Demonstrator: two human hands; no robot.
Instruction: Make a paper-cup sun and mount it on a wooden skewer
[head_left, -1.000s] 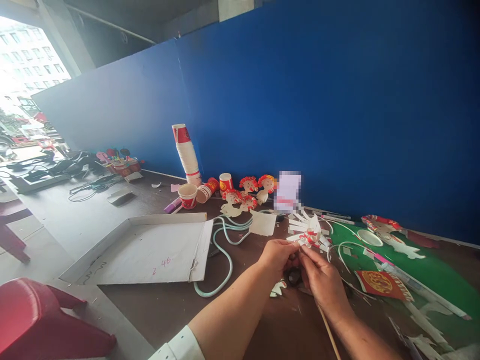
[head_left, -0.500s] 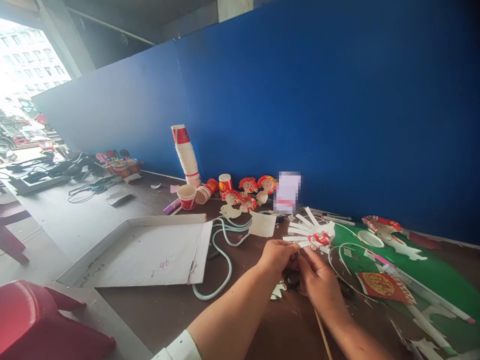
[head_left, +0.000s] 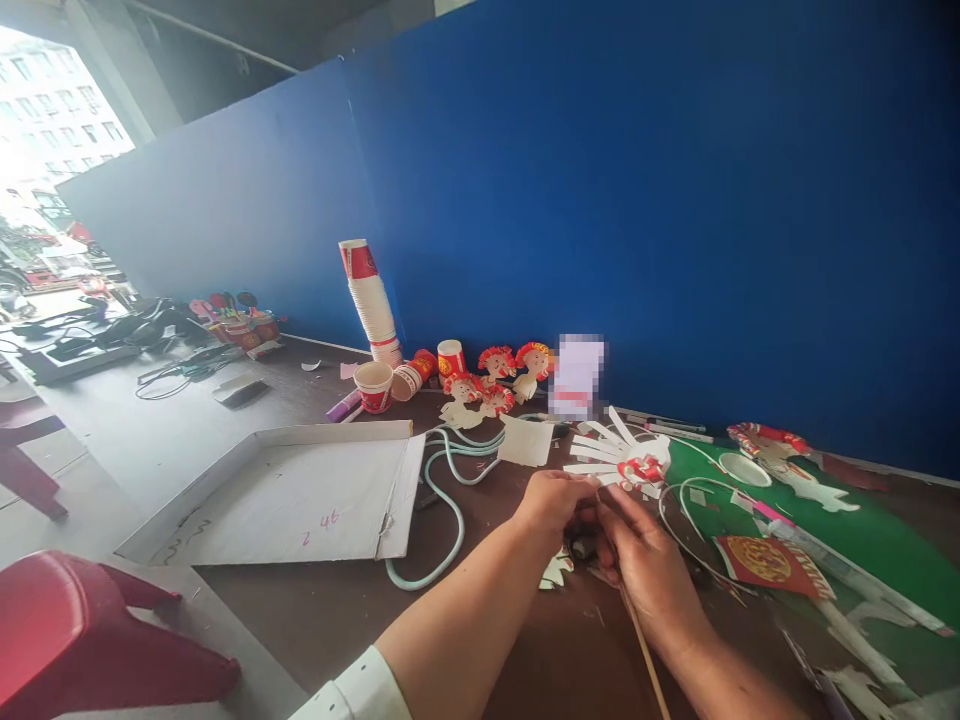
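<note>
My left hand [head_left: 556, 502] is closed, thumb and finger pinching the lower edge of a paper cup piece [head_left: 654, 448] cut into strips. Several of its white strips stick out straight to the left and up; others are curled into red and white rolls. Close beside it, my right hand [head_left: 651, 560] is closed around a thin wooden stick [head_left: 648, 655], which slants down toward me. The fingertips of both hands meet at the strips, and the stick's upper end is hidden there. Under the hands lie dark objects I cannot make out and a pale paper cutout [head_left: 556, 570].
A shallow white box lid [head_left: 352, 500] lies left, beside a pale cable [head_left: 459, 545]. Behind stand a tall stack of paper cups [head_left: 373, 310] and paper figures with red curls [head_left: 496, 365]. A green mat [head_left: 862, 530] with pens and scraps lies right; a red stool [head_left: 82, 630] stands lower left.
The view has shifted slightly. My hands stay together at the strips; the right fingers have turned a little around the stick, and the stick's shaft shows more below them.
</note>
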